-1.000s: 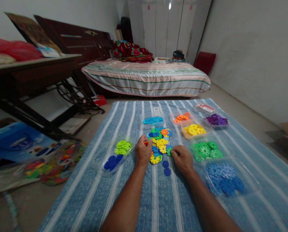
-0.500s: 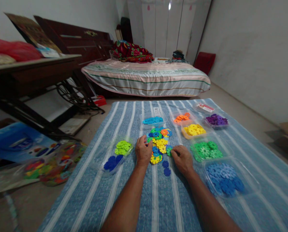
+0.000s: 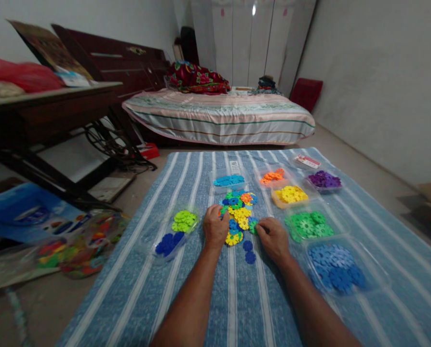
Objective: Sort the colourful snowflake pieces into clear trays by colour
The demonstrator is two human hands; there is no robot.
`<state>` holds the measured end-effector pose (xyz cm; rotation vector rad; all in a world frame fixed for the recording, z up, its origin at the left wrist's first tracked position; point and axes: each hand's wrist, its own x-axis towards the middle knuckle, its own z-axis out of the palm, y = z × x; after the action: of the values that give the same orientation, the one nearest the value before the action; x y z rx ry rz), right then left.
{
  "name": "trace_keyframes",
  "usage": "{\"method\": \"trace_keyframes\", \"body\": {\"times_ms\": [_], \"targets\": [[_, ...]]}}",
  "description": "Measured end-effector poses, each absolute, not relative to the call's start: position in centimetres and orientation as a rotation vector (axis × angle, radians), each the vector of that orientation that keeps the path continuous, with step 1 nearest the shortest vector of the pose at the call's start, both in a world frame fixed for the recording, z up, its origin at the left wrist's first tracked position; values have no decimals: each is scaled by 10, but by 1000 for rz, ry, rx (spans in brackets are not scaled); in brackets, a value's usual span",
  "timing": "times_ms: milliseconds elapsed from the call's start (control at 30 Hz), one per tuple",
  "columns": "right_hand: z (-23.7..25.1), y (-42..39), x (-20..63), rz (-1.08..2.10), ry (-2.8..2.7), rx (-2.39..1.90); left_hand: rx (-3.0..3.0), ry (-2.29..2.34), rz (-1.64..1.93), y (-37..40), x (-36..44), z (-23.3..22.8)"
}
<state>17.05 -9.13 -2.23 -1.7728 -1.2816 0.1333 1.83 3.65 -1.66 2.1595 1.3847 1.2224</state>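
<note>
Striped bed [image 3: 219, 118], white wardrobe [image 3: 249, 38]

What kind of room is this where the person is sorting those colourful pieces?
Most likely a bedroom in a home. A bed with a striped cover stands at the back, tall white wardrobe doors behind it, and a dark wooden table at the left. The striped blue cloth seems to lie on the floor.

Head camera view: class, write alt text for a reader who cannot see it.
Two bare hands, left and right, rest at a mixed pile of coloured discs on a striped blue cloth. Clear trays of sorted discs surround it; a bed stands behind.
</note>
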Motion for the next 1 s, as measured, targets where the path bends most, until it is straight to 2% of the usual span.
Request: {"method": "trace_keyframes", "body": {"times_ms": [667,1000], "targets": [[-23,-91,172,134,-1297,-1781,2368,1281,917,30,24,-10],[-24,-91,172,133,-1288,-1776,2362,1266,946,34,23,-18]]}}
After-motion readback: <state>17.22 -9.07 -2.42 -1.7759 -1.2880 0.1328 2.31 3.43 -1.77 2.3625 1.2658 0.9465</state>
